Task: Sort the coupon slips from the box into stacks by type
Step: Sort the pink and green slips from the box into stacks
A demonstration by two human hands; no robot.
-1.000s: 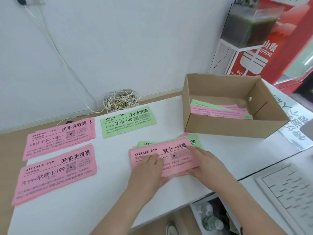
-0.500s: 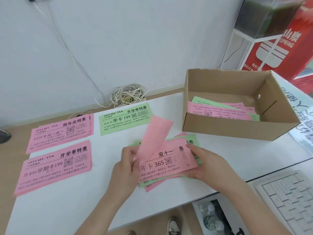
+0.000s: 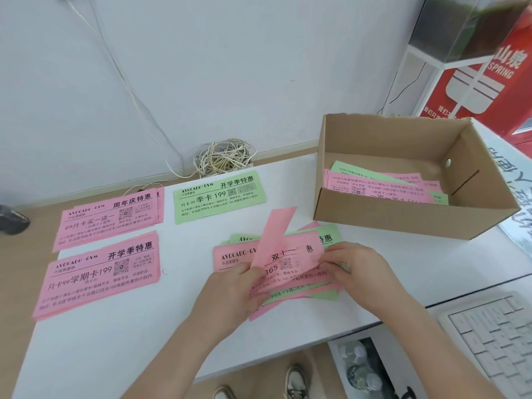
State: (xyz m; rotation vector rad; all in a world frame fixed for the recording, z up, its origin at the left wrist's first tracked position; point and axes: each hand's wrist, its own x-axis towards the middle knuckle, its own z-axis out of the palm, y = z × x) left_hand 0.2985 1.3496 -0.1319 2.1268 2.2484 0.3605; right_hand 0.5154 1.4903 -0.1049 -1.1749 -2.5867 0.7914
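**Head view**

- Left hand [image 3: 239, 289]: a pink slip [image 3: 276, 234] was pinched at its lower end between thumb and fingers. It was held tilted up, with its blank back shown.
- Right hand [image 3: 359, 275]: the fingers were curled onto the right end of the pile [image 3: 326, 240], which was gripped and held flat on the table [image 3: 115, 341].
- Pile: pink and green slips were mixed and loosely fanned near the table's front edge, just in front of the box [image 3: 403, 223].
- Box: cardboard, open, at the right rear. More pink and green slips were seen lying inside.
- Sorted stacks, laid to the left and apart from one another: far pink stack [image 3: 109, 217], near pink stack [image 3: 98, 275], green stack [image 3: 218, 197].
- Other items: cable coil [image 3: 224, 159] by the wall, keyboard [image 3: 489, 341] at lower right.

**Handling note**

- The step was judged to be peeling one slip off the pile for placing.
- The slip should be turned face up and its heading read before a stack is chosen. Colour alone is not enough, since the two pink stacks carry different headings.
- Thin paper may cling, so it should be checked that only a single sheet was taken.
- The pile should be pressed down while the slip is drawn clear.
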